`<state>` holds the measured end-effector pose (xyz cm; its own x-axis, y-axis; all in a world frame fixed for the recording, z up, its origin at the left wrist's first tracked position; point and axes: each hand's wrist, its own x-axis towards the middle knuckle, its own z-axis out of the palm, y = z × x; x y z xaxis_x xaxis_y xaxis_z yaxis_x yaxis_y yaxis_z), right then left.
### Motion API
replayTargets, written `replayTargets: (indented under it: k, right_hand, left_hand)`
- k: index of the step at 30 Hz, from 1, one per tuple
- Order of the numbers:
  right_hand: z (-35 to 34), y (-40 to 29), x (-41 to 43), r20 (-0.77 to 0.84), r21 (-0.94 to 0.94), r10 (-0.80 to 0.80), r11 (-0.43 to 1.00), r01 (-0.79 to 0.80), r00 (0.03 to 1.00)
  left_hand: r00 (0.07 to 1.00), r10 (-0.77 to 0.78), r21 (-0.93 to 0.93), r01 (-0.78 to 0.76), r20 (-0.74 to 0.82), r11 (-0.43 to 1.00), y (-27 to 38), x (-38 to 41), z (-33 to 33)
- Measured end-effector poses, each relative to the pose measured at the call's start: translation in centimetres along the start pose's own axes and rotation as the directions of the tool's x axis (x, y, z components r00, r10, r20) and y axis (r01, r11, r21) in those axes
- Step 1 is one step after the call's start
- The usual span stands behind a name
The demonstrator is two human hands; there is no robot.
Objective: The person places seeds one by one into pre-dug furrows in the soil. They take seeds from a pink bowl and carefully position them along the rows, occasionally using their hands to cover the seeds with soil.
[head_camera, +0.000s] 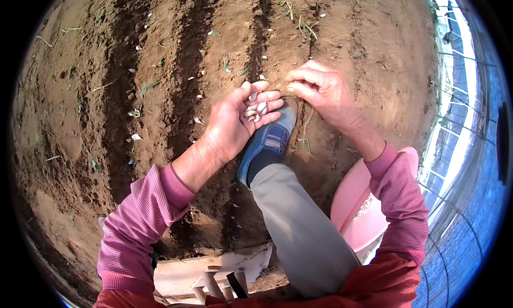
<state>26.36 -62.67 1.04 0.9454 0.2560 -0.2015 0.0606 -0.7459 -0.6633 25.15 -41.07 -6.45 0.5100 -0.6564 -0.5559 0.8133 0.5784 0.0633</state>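
Note:
My left hand (236, 119) is turned palm up over the toe of my shoe. Several pale garlic cloves (256, 111) lie heaped in its cupped palm and against the fingers. To its right, my right hand (318, 83) hangs just above the soil, thumb and fingertips drawn together. Whether anything sits between those fingertips cannot be made out. One white clove (262, 77) rests on the ground a little beyond my left fingertips. More cloves are spaced along the dark furrows, such as a clove (199, 96) to the left of my left hand.
My blue shoe (272, 135) stands on the soil between the hands. A pink plastic basin (348, 196) with small pale pieces inside is by my right forearm. Blue netting (461, 228) borders the right side. A wooden board (180, 272) lies at the bottom. Weeds (306, 29) litter the ridges.

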Motion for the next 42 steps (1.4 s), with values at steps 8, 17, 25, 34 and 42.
replayTargets:
  k: [8,17,25,34,42]
  right_hand:
    - [3.3,-2.3,-0.5,0.039,-0.033,-0.094,0.995,0.095,0.995]
    - [2.7,-2.6,0.2,0.084,-0.037,0.039,0.999,-0.036,0.996]
    - [0.0,0.5,0.5,0.012,0.312,0.231,0.923,-0.223,0.973]
    - [-4.0,11.5,5.3,-0.348,-0.356,0.351,0.808,-0.469,0.869]
    - [-2.6,11.1,4.8,-0.24,-0.606,0.235,0.722,-0.335,0.942]
  left_hand:
    - [1.0,0.007,-0.056,-0.009,-0.027,0.998,-1.0,1.2,0.7]
    - [0.998,0.008,-0.12,-0.001,0.063,0.993,-0.8,2.9,1.4]
    - [0.985,-0.011,-0.117,0.032,0.174,0.993,0.4,2.6,0.8]
    - [0.992,-0.059,-0.094,0.07,0.112,0.993,0.3,1.2,0.2]
    - [0.992,-0.06,-0.078,0.069,0.115,0.995,0.2,0.9,0.0]
